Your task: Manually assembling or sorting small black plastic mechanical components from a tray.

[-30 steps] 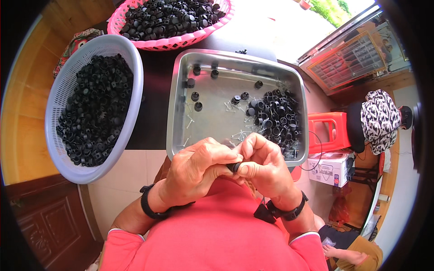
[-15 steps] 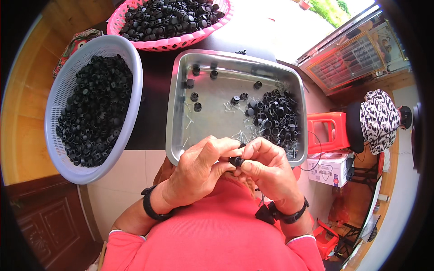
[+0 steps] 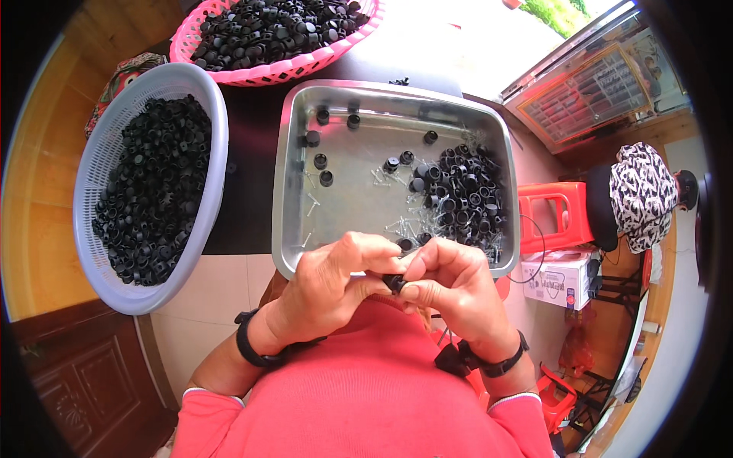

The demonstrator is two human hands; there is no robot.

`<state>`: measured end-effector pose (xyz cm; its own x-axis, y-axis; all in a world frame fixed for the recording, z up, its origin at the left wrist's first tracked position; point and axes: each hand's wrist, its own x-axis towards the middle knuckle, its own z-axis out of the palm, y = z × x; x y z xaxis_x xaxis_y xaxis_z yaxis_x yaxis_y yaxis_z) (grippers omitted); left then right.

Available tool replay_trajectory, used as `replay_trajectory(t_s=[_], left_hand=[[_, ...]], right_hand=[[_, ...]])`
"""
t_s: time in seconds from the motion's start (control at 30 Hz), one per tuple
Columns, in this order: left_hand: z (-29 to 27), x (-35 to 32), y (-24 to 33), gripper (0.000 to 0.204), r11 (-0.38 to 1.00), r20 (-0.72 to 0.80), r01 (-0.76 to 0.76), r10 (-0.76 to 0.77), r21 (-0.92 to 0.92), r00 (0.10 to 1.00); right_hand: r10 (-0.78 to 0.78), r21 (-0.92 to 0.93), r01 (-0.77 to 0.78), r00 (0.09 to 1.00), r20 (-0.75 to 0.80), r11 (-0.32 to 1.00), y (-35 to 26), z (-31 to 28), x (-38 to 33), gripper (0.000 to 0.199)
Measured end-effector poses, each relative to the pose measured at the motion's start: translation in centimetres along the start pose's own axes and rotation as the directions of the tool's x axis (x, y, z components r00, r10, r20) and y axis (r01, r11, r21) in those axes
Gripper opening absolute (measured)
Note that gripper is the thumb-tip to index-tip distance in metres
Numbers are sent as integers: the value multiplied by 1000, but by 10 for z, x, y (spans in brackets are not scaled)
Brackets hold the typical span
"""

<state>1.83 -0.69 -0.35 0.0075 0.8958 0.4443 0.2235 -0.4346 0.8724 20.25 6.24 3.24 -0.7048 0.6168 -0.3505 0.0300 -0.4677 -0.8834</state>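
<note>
Between my two hands, just over the near rim of a metal tray (image 3: 279, 191), is a small black plastic part (image 3: 394, 283). My left hand (image 3: 336, 282) pinches it from the left with thumb and fingers. From the other side, my right hand (image 3: 450, 282) grips it between thumb and forefinger. Fingers cover most of the part, so its full shape is hidden. A heap of black ring-shaped caps (image 3: 462, 191) fills the tray's right side, with clear thin pins (image 3: 408, 225) scattered beside it. Several black caps (image 3: 321, 161) stand apart at the tray's left.
A pale lavender basket (image 3: 217, 175) of black parts stands at the left, and a pink basket (image 3: 279, 72) of black caps at the back. To the right are a red stool (image 3: 553, 200), a white carton (image 3: 557, 282) and a patterned cloth bundle (image 3: 644, 195).
The black part has shifted slightly down and turned between my fingers. Both hands stay closed on it. The view has moved a little, so the tray and baskets appear farther left.
</note>
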Motion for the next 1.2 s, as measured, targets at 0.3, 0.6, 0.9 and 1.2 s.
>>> replay_trajectory(t_s=[0.3, 0.6, 0.9, 1.2], left_hand=[[6, -5, -3, 37, 989, -61, 109, -116, -98, 991], [0, 0, 4, 35, 879, 20, 359, -372, -315, 928], [-3, 14, -2, 26, 858, 78, 357, -354, -371, 932], [-11, 29, -3, 19, 618, 198, 597, -592, -511, 782]], right_hand=[[88, 260, -70, 994, -60, 963, -1, 6, 3, 13], [-87, 66, 97, 987, -138, 993, 5, 11, 4, 19], [-635, -523, 518, 770, -59, 677, 21, -1, 15, 26], [-688, -462, 553, 698, -197, 693, 23, -2, 24, 21]])
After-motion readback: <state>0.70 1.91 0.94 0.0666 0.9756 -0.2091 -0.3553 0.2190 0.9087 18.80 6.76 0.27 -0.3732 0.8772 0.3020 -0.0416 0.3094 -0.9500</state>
